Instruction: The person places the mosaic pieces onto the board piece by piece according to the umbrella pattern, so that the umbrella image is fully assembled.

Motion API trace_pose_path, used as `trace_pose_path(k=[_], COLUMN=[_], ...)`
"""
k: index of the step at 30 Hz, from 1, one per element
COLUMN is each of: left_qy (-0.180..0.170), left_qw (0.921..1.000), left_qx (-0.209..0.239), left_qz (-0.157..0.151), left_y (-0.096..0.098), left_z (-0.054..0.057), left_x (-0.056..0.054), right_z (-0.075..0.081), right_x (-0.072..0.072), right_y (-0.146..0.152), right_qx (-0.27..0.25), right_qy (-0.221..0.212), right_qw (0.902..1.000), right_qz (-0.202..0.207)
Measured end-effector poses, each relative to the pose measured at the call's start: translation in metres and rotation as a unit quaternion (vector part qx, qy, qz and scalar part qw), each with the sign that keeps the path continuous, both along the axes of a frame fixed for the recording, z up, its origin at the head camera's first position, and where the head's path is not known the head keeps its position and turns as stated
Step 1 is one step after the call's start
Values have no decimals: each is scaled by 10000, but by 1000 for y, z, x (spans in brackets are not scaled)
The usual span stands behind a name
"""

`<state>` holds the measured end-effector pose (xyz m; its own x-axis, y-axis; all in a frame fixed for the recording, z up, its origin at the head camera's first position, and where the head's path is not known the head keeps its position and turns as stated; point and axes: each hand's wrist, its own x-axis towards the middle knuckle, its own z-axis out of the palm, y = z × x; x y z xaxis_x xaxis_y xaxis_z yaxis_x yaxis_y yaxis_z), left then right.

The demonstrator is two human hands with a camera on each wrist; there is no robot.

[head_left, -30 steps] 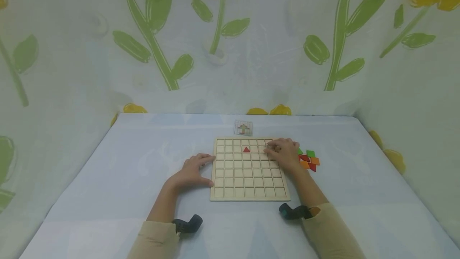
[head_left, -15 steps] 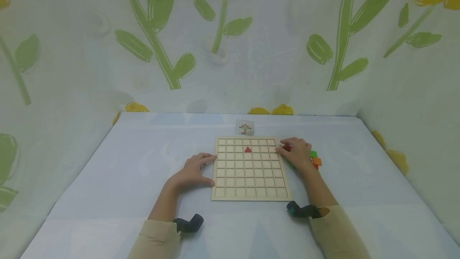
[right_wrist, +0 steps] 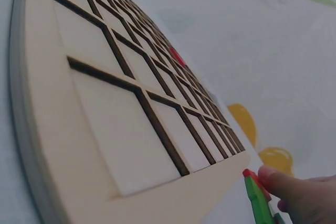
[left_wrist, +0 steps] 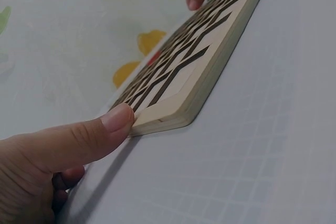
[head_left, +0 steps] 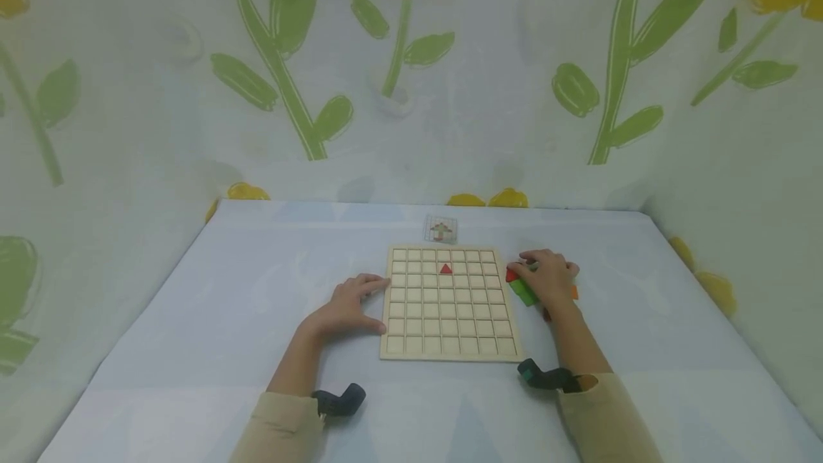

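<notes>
A square wooden grid board lies on the table, with a red triangle tile in one of its upper cells. My left hand rests at the board's left edge, thumb and index fingertip touching the rim; the left wrist view has the thumb at the near corner. Right of the board, my right hand reaches over a group of coloured tiles, thumb and fingers apart. Its thumb tip is right at a red tile beside green tiles. Part of the group is hidden under this hand.
A small clear card with a printed tree-like pattern lies behind the board. An orange tile shows past the right hand. Flower-printed cloth walls enclose the white table at the back and sides.
My right hand has moved rightwards, from over the board's upper right to the coloured tiles, baring red and green ones near the board. The left hand stays at the left edge.
</notes>
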<state>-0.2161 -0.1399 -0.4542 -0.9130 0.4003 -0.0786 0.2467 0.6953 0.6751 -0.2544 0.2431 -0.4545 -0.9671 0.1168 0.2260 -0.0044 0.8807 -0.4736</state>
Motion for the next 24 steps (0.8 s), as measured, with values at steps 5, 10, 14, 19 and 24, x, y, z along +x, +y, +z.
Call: trace_pose_path(k=[5,10,14,19,24], left_qy=[1,-17,-47,-37,-11], left_qw=[10000,10000,9999,9999,10000], left_qx=[-26,30,72,89,63], left_qz=[-30,43,65,32,-9], left_y=[0,0,-1,0,0], left_z=[0,1,1,1,1], left_x=[0,0,1,1,1], right_z=[-2,0,2,2,1], right_x=[0,-1,-2,-3,-2], right_y=[1,0,0,2,3], right_qx=[160,179,324,498,456], right_qy=[-78,-105,-228,-253,-63], right_qw=[9998,9997,9991,9984,9989], right_qz=[-113,-137,-141,-53,94])
